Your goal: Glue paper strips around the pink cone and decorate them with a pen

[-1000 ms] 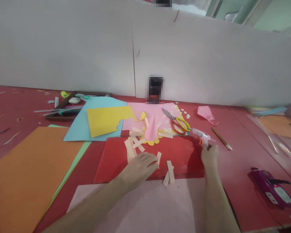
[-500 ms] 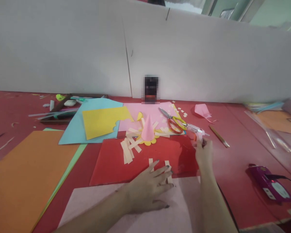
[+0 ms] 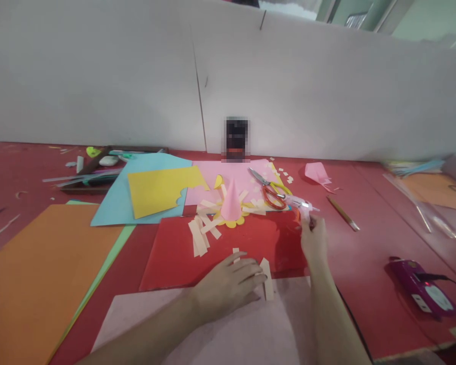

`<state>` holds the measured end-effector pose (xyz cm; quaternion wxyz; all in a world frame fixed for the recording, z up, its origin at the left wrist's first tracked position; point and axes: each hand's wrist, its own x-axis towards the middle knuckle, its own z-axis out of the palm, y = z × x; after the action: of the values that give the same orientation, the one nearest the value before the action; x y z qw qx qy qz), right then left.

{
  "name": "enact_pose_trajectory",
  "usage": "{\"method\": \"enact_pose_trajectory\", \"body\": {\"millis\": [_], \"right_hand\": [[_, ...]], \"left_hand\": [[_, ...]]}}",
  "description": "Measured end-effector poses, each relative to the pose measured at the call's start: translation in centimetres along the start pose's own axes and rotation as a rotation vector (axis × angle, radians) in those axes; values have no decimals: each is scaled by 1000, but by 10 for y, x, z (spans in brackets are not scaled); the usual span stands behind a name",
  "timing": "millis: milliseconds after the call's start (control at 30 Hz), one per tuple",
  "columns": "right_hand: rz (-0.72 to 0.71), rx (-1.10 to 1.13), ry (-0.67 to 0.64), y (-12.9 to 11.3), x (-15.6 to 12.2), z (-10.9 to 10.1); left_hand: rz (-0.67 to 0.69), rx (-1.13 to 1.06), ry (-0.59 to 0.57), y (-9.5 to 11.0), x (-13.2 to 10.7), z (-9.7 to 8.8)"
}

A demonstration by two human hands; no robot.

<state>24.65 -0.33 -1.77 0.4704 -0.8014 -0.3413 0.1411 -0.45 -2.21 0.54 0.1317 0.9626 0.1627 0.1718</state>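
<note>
- White board (image 3: 137,76) closes off the back edge of the red worktop (image 3: 380,233)
- Right hand (image 3: 314,243) has its fingers wrapped around the handle of a glue gun (image 3: 299,203), right of the worktop's middle, at the back right corner of a red sheet (image 3: 175,263)
- Glue gun's front end is at the handles of the scissors (image 3: 274,196), though I cannot tell whether they touch
- Left hand (image 3: 230,286) is spread palm down across the front edge of the red sheet, fingers close together, between a short paper piece (image 3: 236,252) and a pale paper strip (image 3: 268,286); whether it grips anything I cannot tell
- Pink cone (image 3: 231,203) stands upright on yellow petals (image 3: 232,224) by the red sheet's back edge, with a pile of strips (image 3: 198,238) just to its left
- Pale pink sheet (image 3: 137,324) covers the worktop's front edge, below the red one
- Orange sheet (image 3: 41,253) lies toward the front left corner
- Purple box (image 3: 421,289) with a black cord sits near the front right corner
</note>
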Motion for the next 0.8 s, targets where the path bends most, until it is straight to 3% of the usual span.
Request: {"method": "enact_pose_trajectory", "body": {"millis": [133, 267, 533, 700, 800], "right_hand": [[12, 5, -27, -4, -4, 1], [-1, 23, -44, -4, -6, 4], [-37, 21, -72, -2, -7, 9], [-45, 13, -78, -8, -10, 9], [-40, 19, -85, -8, -10, 9]], "left_hand": [[-67, 53, -22, -5, 0, 10], [-31, 123, -41, -3, 3, 9], [25, 169, 84, -4, 1, 2], [-167, 337, 313, -10, -3, -14], [-250, 346, 328, -18, -4, -15]]}}
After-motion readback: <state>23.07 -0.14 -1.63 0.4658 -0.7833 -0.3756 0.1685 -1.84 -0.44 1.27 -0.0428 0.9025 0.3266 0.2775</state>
